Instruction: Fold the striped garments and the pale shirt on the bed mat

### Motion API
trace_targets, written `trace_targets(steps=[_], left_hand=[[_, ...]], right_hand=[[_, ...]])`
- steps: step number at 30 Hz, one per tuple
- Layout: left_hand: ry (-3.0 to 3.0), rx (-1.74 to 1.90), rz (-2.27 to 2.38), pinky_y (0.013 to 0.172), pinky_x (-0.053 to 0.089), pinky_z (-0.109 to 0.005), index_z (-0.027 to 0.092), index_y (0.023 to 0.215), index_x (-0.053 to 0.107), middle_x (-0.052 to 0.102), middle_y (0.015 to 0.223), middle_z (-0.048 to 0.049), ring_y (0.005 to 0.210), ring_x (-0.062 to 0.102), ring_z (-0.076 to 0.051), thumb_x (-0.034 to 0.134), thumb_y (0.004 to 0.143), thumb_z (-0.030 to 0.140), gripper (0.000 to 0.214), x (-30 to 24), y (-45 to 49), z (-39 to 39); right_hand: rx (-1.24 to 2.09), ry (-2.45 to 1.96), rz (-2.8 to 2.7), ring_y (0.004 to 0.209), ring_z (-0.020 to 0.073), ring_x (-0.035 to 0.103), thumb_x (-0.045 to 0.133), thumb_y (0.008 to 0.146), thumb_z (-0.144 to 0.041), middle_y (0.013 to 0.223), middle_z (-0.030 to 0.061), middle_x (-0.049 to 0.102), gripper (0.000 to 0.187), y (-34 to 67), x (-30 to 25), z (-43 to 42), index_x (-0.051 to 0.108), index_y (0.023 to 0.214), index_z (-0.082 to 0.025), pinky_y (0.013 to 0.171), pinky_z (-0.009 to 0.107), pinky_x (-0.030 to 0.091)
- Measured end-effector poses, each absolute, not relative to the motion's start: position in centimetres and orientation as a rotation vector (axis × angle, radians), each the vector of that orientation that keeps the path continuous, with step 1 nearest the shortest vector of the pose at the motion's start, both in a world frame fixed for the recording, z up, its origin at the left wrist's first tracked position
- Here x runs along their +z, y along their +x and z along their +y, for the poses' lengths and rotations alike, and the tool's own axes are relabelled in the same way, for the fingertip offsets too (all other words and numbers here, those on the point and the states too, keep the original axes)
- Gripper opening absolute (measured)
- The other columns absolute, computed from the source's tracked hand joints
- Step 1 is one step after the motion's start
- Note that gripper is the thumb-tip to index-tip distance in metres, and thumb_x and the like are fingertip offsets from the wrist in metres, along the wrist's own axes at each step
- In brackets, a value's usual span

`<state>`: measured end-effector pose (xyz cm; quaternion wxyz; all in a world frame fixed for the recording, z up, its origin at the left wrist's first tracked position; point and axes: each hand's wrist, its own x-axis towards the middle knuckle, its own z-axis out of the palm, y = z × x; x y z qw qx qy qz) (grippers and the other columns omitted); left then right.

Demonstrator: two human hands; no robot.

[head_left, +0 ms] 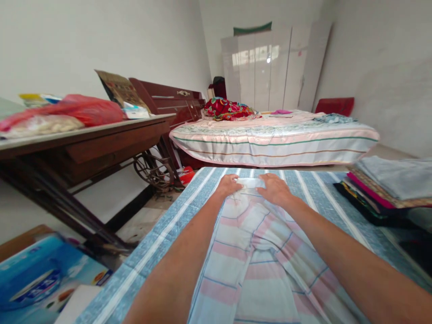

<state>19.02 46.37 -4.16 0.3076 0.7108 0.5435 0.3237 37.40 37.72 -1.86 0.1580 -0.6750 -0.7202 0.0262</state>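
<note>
A pink, white and pale blue striped garment (256, 252) lies spread on a blue and white striped cloth (189, 198) that covers the surface in front of me. Both my arms reach out over it. My left hand (228, 185) and my right hand (276, 188) rest at the garment's far end, on either side of its white collar (250, 182). The fingers of both hands curl onto the collar's edge and grip it.
A stack of folded clothes (388, 189) sits at the right. A wooden sewing table (87, 144) with a red bag (81, 110) stands at the left. Ahead are a bed (273, 139) with a striped cover and a white wardrobe (270, 67). A blue box (40, 279) lies at the lower left.
</note>
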Motion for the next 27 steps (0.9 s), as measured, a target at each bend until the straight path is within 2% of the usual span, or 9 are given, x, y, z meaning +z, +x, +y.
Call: trace_targets(steps=[3,5,8,10,13,16,20,27], left_hand=[[1.824,0.889,1.38,0.056,0.041,-0.02,0.014,0.102,0.065,0.06,0.069,0.0021,0.059,0.053,-0.01,0.07,0.06,0.017,0.042,-3.7,19.5,46.7],[1.79,0.897,1.336,0.054,0.04,-0.019,0.014,0.102,0.065,0.059,0.066,0.0032,0.056,0.051,-0.009,0.068,0.062,0.018,0.04,-3.5,19.7,46.7],[1.745,0.888,1.282,0.054,0.04,-0.02,0.015,0.101,0.065,0.058,0.062,0.0038,0.054,0.05,-0.009,0.067,0.065,0.021,0.036,-3.6,19.5,46.6],[1.721,0.888,1.27,0.055,0.041,-0.021,0.015,0.099,0.066,0.059,0.063,0.0033,0.056,0.052,-0.01,0.069,0.065,0.026,0.036,-3.7,19.0,46.5],[1.691,0.894,1.283,0.058,0.041,-0.022,0.015,0.089,0.068,0.061,0.067,0.0016,0.063,0.055,-0.013,0.075,0.059,0.034,0.037,-3.9,17.9,46.5],[1.655,0.865,1.283,0.052,0.039,-0.022,0.015,0.083,0.069,0.061,0.065,0.0006,0.059,0.054,-0.013,0.079,0.053,0.037,0.039,-3.8,16.8,46.2],[1.608,0.807,1.24,0.045,0.034,-0.021,0.014,0.074,0.067,0.06,0.058,0.0007,0.05,0.051,-0.011,0.081,0.048,0.03,0.034,-3.5,16.3,45.7],[1.582,0.828,1.202,0.045,0.033,-0.02,0.014,0.059,0.063,0.055,0.049,0.0043,0.046,0.047,-0.008,0.079,0.043,0.017,0.023,-2.7,16.9,45.3]], right_hand=[[0.115,-1.91,-2.071,0.118,0.0235,0.046,0.051,0.083,-0.038,0.126,0.0092,0.055,0.044,36.1,-1.9,40.3,0.052,0.123,-0.02,0.094,0.034,0.035],[0.149,-1.911,-2.063,0.111,0.0238,0.052,0.054,0.08,-0.038,0.119,0.0089,0.06,0.043,35.7,-1.9,41.6,0.056,0.12,-0.02,0.09,0.034,0.037],[0.212,-1.897,-2.063,0.091,0.0203,0.061,0.059,0.074,-0.033,0.097,0.0047,0.068,0.026,35.5,-1.8,42.7,0.067,0.096,-0.022,0.076,0.027,0.042],[0.241,-1.877,-2.056,0.08,0.0172,0.062,0.061,0.07,-0.028,0.083,0.0022,0.068,0.015,35.5,-1.5,43.0,0.069,0.08,-0.021,0.065,0.023,0.041],[0.268,-1.846,-2.016,0.071,0.014,0.06,0.061,0.066,-0.024,0.07,-0.0001,0.064,0.01,35.5,-1.1,43.0,0.068,0.073,-0.02,0.054,0.02,0.036],[0.307,-1.821,-1.969,0.062,0.012,0.056,0.062,0.063,-0.022,0.062,-0.0016,0.06,0.007,35.5,-0.8,42.9,0.066,0.068,-0.019,0.048,0.019,0.032],[0.381,-1.79,-1.909,0.053,0.0103,0.05,0.063,0.058,-0.021,0.052,-0.0032,0.053,0.003,35.7,-0.4,42.9,0.062,0.059,-0.018,0.045,0.019,0.03],[0.579,-1.682,-1.841,0.043,0.008,0.04,0.063,0.056,-0.027,0.042,-0.0062,0.04,0.017,36.9,0.5,42.9,0.05,0.049,-0.018,0.041,0.021,0.026]])
